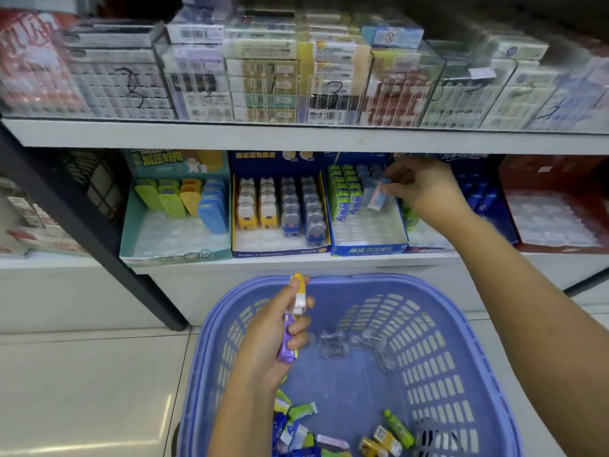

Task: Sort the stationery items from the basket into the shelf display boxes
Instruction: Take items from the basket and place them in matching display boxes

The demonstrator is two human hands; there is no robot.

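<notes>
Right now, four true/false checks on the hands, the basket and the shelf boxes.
1. The right hand pinches a pale pack at the blue display box, beside the green packs. True.
2. The left hand is empty. False: it grips a purple pack and a white-and-yellow item.
3. The basket is red. False: it is lilac-blue.
4. Several loose packs lie in the basket. True.

perforated plastic basket (461, 324), glossy floor tiles (82, 390), clear plastic tray inserts (369, 232), printed cardboard display boxes (178, 255).
</notes>
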